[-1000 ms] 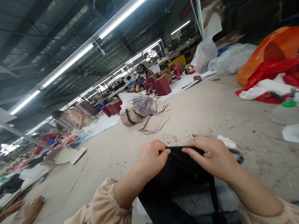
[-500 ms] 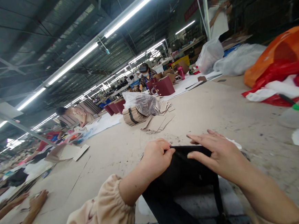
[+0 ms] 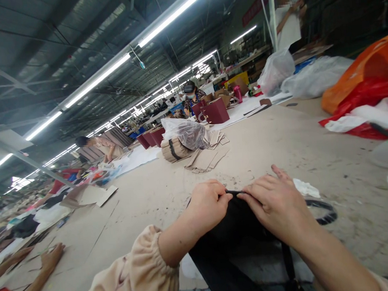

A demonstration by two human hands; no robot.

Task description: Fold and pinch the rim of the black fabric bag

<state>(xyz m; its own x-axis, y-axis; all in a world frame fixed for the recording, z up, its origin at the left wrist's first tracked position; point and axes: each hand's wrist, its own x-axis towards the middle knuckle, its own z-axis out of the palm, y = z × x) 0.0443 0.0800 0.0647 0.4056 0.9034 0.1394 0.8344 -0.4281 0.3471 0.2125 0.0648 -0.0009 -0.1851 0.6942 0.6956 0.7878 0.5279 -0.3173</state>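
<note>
A black bag-like piece [image 3: 227, 244] lies on the worn work table [image 3: 275, 152] in front of me and hangs over its near edge. My left hand [image 3: 207, 205] is curled in a fist, pinching the top edge of the black piece. My right hand [image 3: 275, 204] rests right beside it on the same edge, thumb and forefinger pinching it, the other fingers stretched out. A black loop [image 3: 322, 211] like a handle lies on the table just right of my right hand, next to a white scrap [image 3: 305, 188].
Cardboard pieces [image 3: 205, 158] and a clear plastic bag [image 3: 184, 133] sit mid-table, with dark red boxes [image 3: 213, 110] beyond. Orange and red plastic bags [image 3: 367, 82] lie at right. Other people work at the far tables; another person's hand [image 3: 51, 257] rests at lower left.
My right hand slid left along the top edge until it met my left hand and pinched the edge. The black loop beside it has come into view.
</note>
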